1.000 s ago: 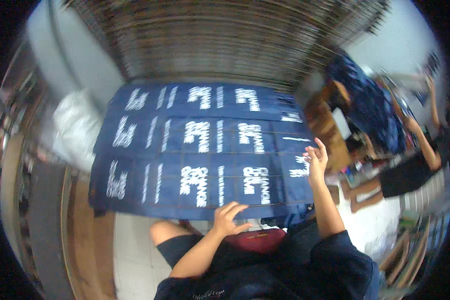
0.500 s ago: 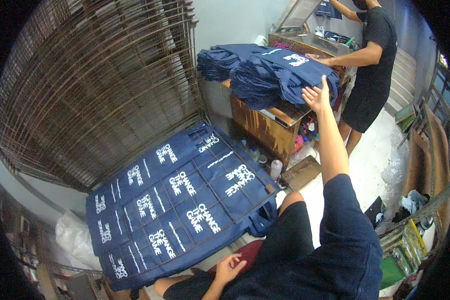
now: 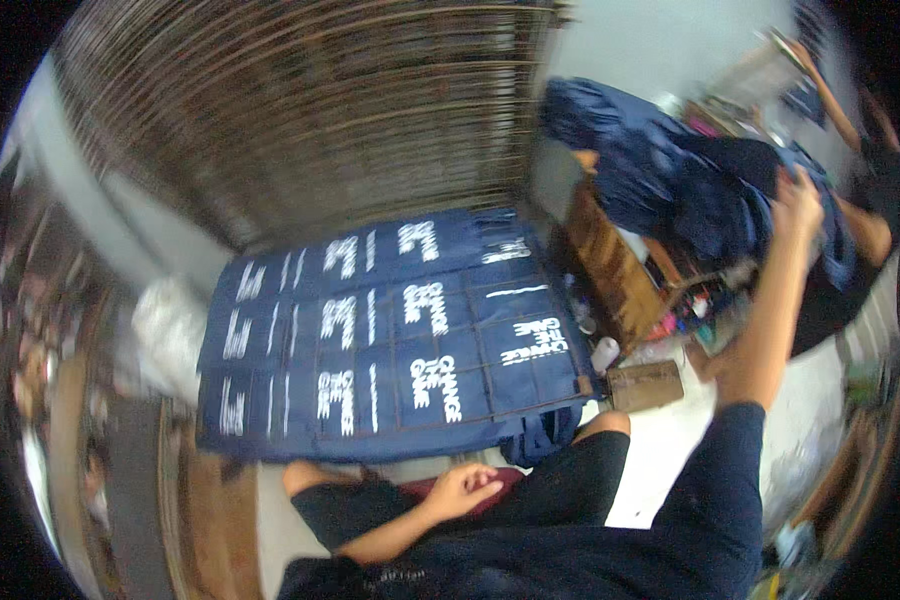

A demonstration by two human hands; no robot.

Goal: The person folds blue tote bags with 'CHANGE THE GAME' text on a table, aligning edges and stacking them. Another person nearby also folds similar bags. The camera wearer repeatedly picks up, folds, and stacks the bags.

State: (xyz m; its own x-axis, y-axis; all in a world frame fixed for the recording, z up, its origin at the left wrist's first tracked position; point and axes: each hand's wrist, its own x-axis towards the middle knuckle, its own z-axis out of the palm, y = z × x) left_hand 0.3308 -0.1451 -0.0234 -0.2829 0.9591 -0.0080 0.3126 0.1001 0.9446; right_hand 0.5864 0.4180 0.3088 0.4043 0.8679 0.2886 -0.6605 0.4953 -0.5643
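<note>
Stretched out to the far right, my right hand [image 3: 798, 208] is closed on a piece of navy cloth [image 3: 838, 245] that hangs beside it; motion blurs the fingers. That hand is at the right end of a heap of navy cloth pieces [image 3: 630, 150] on a wooden table [image 3: 610, 250]. Over my lap rests my left hand [image 3: 462, 490], its fingers loosely curled, the thumb apart, and nothing visible in it. In front of me, navy cloth pieces [image 3: 400, 400] with white lettering lie in rows on a wire rack.
A tall stack of wire racks [image 3: 320, 130] stands behind the printed cloths. At far right is another person [image 3: 875, 170], partly smeared, with an arm at a raised frame [image 3: 765, 70]. A white bottle [image 3: 605, 353] and a brown box [image 3: 645, 385] are on the floor. White plastic [image 3: 165, 325] lies at left.
My view has swung right, so the rack appears turned. My right hand, open with fingers spread before, has closed on navy cloth at the heap. My left hand stays over my lap.
</note>
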